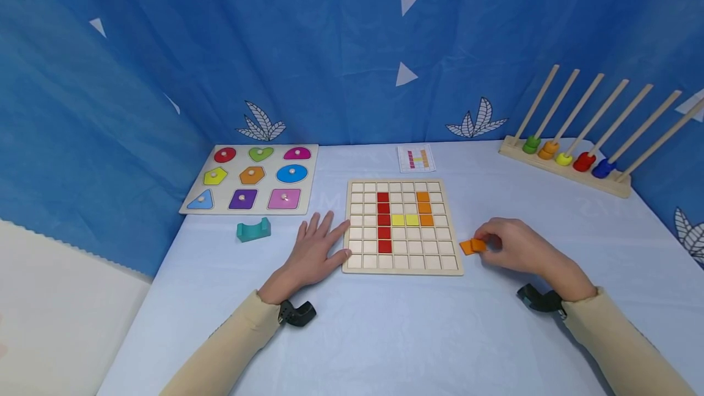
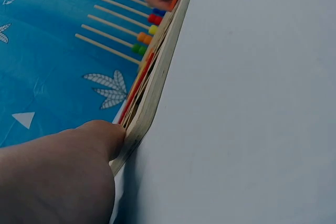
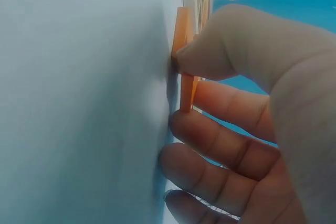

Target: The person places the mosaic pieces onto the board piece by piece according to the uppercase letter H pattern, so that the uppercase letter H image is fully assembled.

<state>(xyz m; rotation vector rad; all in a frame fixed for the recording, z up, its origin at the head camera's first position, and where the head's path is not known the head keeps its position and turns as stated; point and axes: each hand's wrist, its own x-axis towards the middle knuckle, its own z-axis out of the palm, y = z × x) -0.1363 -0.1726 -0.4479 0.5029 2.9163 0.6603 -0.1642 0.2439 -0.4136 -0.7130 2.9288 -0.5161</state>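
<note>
A wooden grid board (image 1: pixel 403 267) lies on the table with square tiles in some cells: a column of red tiles (image 1: pixel 384 220), two yellow tiles (image 1: pixel 404 220) and a column of three orange tiles (image 1: pixel 424 208). Spread fingers of my left hand (image 1: pixel 311 250) rest at the board's left edge, with fingertips touching the frame. Just off the board's right edge, my right hand (image 1: pixel 513 247) pinches an orange tile (image 3: pixel 187 92) between thumb and fingers. Another orange tile (image 3: pixel 181 32) sits against it, partly overlapping, low over the table.
A small pattern card (image 1: pixel 416 158) lies behind the board. To the left are a shape-knob puzzle (image 1: pixel 247 200) and a teal block (image 1: pixel 254 230). At the back right stands a wooden rack (image 1: pixel 566 167) with tall pegs and coloured beads.
</note>
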